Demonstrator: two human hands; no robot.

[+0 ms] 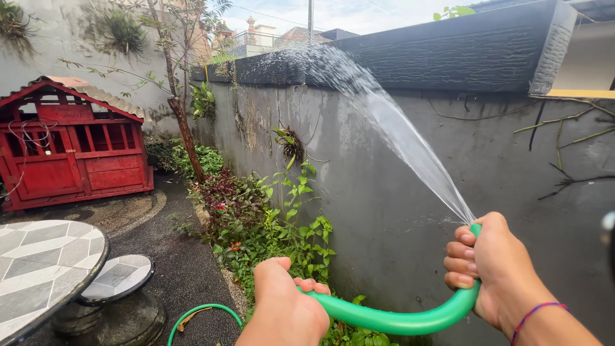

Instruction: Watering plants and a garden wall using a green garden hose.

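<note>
A green garden hose [397,319] curves between both my hands at the bottom of the head view. My right hand [490,269] grips its end, thumb pressed over the opening. From there a fan of water spray [384,115] shoots up and to the left along the grey wall [384,192]. My left hand [285,307] holds the hose lower down, near the plants. A further loop of the hose [198,312] lies on the dark ground at the bottom. A purple string bracelet [535,313] circles my right wrist.
A bed of green and reddish plants [256,218] runs along the foot of the wall, with a thin tree [179,109] behind. A red wooden hutch [70,147] stands at the left. A round stone table [38,269] and stool [118,279] sit at the lower left.
</note>
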